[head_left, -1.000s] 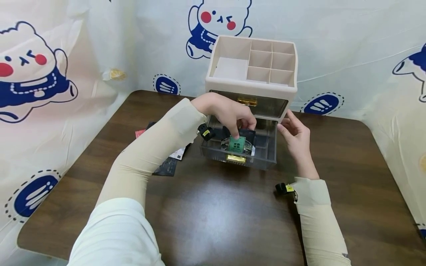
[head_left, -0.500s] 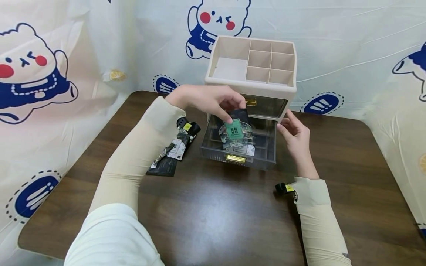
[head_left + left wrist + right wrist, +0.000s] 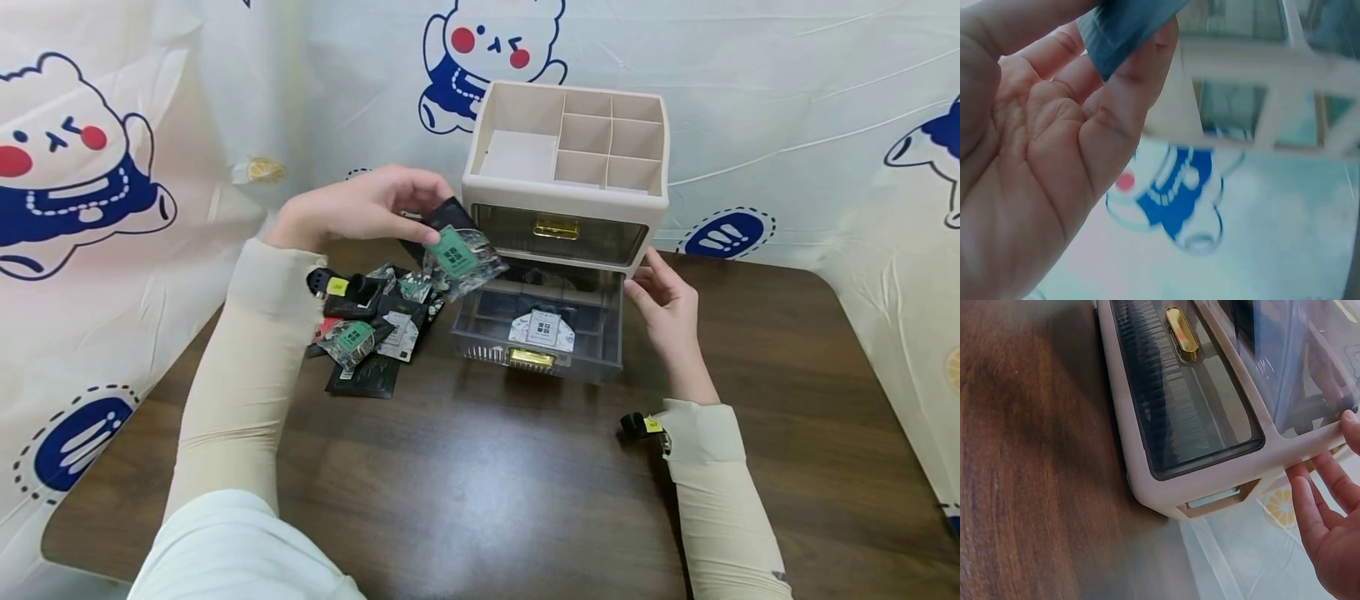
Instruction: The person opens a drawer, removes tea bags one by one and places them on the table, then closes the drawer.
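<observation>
My left hand (image 3: 363, 204) pinches a black sachet with a green label (image 3: 459, 252) between thumb and fingers, left of the pulled-out drawer (image 3: 480, 346). In the left wrist view only a dark corner of the sachet (image 3: 1125, 31) shows past the fingers. A sachet with a white label (image 3: 543, 328) lies inside the drawer. My right hand (image 3: 667, 312) grips the right side edge of the cream drawer organizer (image 3: 562, 193). In the right wrist view, the thumb is on the organizer's front frame (image 3: 1297, 447) and the fingers reach to its side.
A pile of several black sachets (image 3: 367, 325), some with green or white labels, lies on the brown table (image 3: 480, 483) left of the drawer. The organizer's upper drawer (image 3: 525, 229) is closed. A printed curtain (image 3: 787, 125) hangs behind the table.
My left hand has lifted the green-labelled sachet out of the drawer and carried it left. The white-labelled sachet beneath has come into view. The right hand stays in place.
</observation>
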`<state>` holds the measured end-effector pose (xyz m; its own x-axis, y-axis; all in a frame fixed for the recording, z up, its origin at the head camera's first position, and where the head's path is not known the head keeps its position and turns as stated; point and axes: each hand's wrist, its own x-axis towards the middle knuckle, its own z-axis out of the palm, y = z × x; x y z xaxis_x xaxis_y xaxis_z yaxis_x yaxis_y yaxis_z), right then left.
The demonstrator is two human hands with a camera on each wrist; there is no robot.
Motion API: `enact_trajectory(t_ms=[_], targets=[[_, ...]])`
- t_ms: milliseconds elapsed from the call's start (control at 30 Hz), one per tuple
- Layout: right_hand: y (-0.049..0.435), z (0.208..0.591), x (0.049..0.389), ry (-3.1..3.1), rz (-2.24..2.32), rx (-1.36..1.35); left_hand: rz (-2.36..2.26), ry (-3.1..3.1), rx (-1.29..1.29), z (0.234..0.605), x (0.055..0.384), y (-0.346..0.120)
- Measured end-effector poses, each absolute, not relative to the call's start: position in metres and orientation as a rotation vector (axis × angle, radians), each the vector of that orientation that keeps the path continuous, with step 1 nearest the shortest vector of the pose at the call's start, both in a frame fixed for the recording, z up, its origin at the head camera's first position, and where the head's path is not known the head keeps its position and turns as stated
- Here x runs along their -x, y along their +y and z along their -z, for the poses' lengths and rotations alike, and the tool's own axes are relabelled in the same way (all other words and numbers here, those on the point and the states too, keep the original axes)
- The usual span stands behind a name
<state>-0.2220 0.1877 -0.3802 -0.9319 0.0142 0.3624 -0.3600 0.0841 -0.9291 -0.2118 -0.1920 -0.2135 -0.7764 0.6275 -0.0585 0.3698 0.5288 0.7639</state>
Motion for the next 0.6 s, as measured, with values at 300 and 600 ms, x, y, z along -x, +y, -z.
enact_trajectory(t_ms=[300,600], targets=[[0.188,0.381,0.222,-2.077,-1.916,-0.361,-1.289,2.519,-0.579,0.254,0.207,-0.248],[0.187,0.383,0.223,-2.097,-1.881,-0.344,-1.286,2.586,-0.281,0.301,0.208,-0.281]])
